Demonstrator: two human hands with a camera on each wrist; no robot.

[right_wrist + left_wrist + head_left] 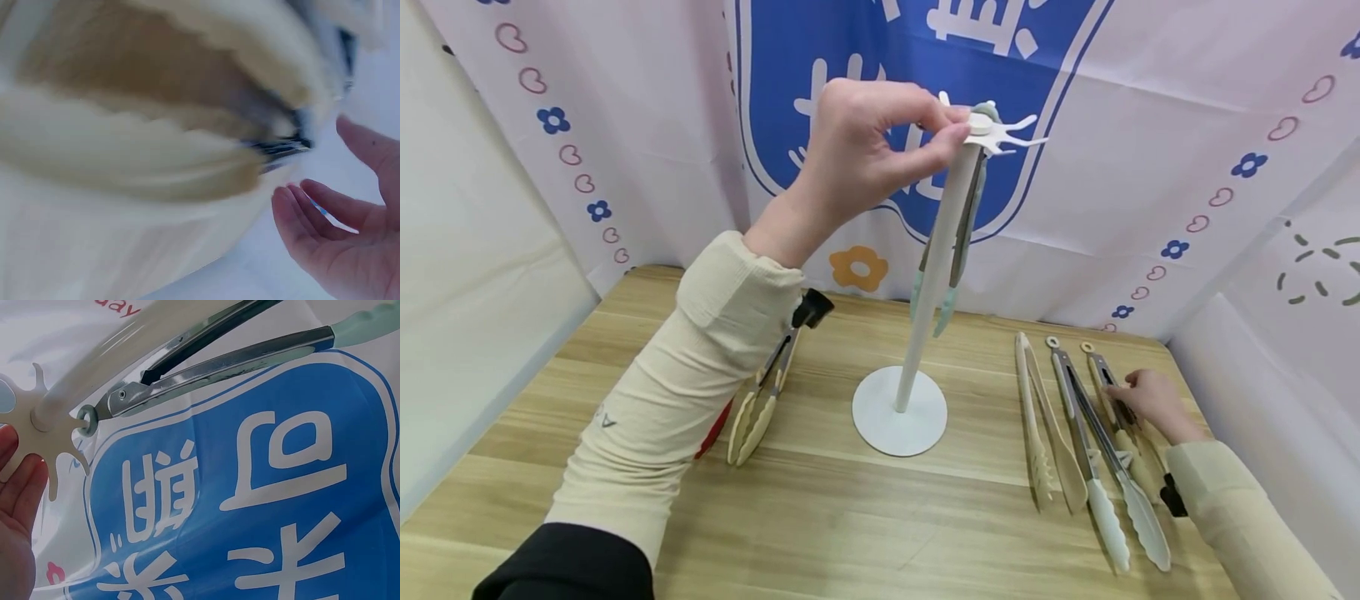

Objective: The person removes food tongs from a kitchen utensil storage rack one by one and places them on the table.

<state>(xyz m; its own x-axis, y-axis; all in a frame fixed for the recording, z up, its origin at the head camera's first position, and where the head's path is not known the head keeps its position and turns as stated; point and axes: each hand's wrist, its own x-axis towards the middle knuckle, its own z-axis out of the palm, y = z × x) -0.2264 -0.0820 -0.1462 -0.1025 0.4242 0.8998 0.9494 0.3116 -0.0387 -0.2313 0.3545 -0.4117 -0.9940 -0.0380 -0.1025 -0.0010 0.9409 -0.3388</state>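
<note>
My left hand (868, 137) pinches the hooked top (992, 133) of a white stand (940, 275) with thumb and fingertips. Mint-tipped tongs (970, 225) hang from one hook; the left wrist view shows their ring (88, 420) looped over it. On the right of the table, my right hand (1150, 404) is at cream-tipped tongs (1105, 375). Seen from the right wrist, its thumb and fingers are spread apart beside the blurred tongs (125, 156), with nothing between them.
White-tipped tongs (1078, 417) and beige tongs (1030, 408) lie left of my right hand. Cream-tipped tongs (752, 425) and a red object (713, 432) are partly behind my left sleeve. A printed curtain (1142, 167) hangs behind the wooden table (820, 525).
</note>
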